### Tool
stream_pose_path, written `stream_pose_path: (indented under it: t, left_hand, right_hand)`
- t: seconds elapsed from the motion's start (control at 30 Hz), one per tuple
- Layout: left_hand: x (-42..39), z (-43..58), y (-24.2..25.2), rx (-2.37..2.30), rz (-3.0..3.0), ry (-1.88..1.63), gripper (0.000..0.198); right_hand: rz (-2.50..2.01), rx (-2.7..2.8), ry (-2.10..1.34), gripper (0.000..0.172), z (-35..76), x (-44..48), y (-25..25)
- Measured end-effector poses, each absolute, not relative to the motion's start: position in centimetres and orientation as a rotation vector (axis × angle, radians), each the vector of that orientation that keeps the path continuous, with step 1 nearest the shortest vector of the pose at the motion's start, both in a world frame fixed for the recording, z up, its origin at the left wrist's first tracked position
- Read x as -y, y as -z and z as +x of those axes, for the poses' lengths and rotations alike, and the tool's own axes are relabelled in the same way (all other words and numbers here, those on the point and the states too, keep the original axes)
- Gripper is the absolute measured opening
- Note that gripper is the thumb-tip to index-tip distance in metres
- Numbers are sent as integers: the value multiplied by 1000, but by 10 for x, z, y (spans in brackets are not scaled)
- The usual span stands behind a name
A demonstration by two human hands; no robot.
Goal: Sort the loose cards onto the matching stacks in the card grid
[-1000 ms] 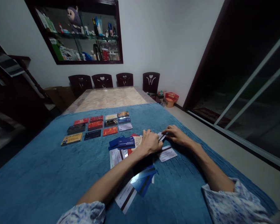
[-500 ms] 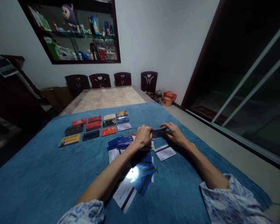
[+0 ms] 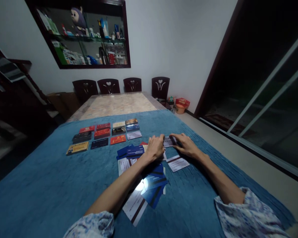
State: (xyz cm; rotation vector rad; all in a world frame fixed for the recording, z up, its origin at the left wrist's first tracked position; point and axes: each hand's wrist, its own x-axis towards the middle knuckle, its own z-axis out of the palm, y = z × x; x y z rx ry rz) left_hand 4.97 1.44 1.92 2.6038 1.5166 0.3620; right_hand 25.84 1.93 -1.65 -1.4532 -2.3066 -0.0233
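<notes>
A pale plastic card point(image 3: 169, 141) lies between my two hands at the right of the cloth. My left hand point(image 3: 156, 147) has its fingers bent and pinched at the card's left end. My right hand point(image 3: 185, 144) grips the right end between thumb and fingers. Just below is a white card with a dark stripe point(image 3: 177, 163). Loose blue cards point(image 3: 135, 152) show to the left of my left hand, partly covered by the forearm. Nearer me, blue striped cards point(image 3: 154, 195) overlap a white striped card point(image 3: 135, 206), where a bright glare falls.
Rows of card stacks stand at the left, among them a yellow one point(image 3: 77, 147), a red one point(image 3: 102, 133) and a black one point(image 3: 118, 130). A blue cloth point(image 3: 49, 178) covers the near part of the marble-look table point(image 3: 121, 102). Dark chairs point(image 3: 109, 86) line the far end.
The card between my hands has tipped from a dark, raised angle to flatter, its pale face now showing. The whole view has shifted slightly. The stacks look unchanged.
</notes>
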Motion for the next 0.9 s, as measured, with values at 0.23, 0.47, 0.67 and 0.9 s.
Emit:
stream_pose_path:
  t: [0.23, 0.47, 0.67, 0.9]
  left_hand:
    - [-15, 48, -34, -1524, 2553, -315, 30]
    - [-11, 37, -50, -1547, 2580, -240, 26]
    - [-14, 10, -56, -1595, 2638, -225, 28]
    - [-28, -28, -53, -1715, 2672, -323, 36]
  right_hand:
    - [-1468, 2358, 152, 52, 258, -21, 15]
    - [-1483, 2399, 202, 50, 242, -17, 3]
    - [-1549, 2470, 217, 50, 215, -22, -18]
    - [-1570, 2555, 197, 48, 175, -38, -47]
